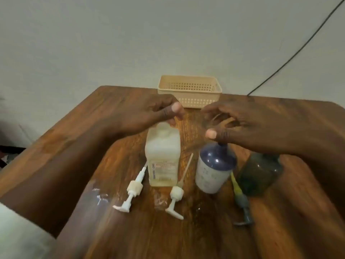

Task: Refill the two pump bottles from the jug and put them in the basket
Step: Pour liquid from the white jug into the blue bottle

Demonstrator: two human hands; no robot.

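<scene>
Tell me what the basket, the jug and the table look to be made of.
Basket: likely moulded plastic, matte beige, with a regular grid of holes in its walls.
Jug: seemingly translucent plastic, cloudy white, pale yellowish liquid showing through.
Table: wood or wood-look laminate, brown grain streaks with a slight sheen; which one is unclear.

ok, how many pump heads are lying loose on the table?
3. White pump head left of the jug; white pump head at its front right; dark pump head before the green bottle. None seem hidden.
</scene>
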